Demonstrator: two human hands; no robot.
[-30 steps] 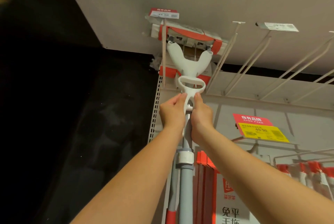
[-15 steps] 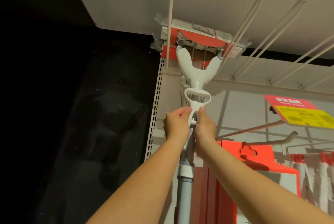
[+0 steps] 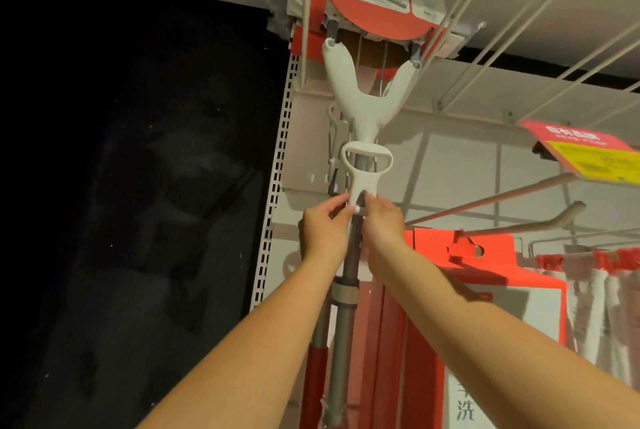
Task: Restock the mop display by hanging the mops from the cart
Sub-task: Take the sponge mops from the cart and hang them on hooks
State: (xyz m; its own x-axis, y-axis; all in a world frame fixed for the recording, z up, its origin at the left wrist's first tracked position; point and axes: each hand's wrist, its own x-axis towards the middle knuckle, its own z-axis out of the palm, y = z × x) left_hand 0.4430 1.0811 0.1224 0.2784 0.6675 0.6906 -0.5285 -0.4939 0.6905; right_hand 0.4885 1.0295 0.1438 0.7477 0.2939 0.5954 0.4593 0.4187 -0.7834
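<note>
A mop (image 3: 365, 106) hangs head-up from the top of the display, its white Y-shaped yoke joined to a red-and-white packaged head (image 3: 370, 18) at the top hooks. Its grey pole (image 3: 343, 324) runs down between my arms. My left hand (image 3: 323, 231) pinches the left side of the white wringer handle (image 3: 363, 176) at its lower end. From the right, my right hand (image 3: 382, 224) pinches that same lower end. A second mop with a red grip (image 3: 317, 380) hangs just behind and left.
Long bare display hooks (image 3: 519, 23) reach out at the upper right. A red and yellow price tag (image 3: 588, 151) hangs on the right. Red-carded packages (image 3: 485, 276) and white mop strands (image 3: 602, 307) hang lower right. The perforated shelf upright (image 3: 277, 165) runs beside a dark area to the left.
The view has tilted down and closer, so the mop head sits higher in frame. Both hands stay at the bottom of the wringer handle, now pinching it with fingertips.
</note>
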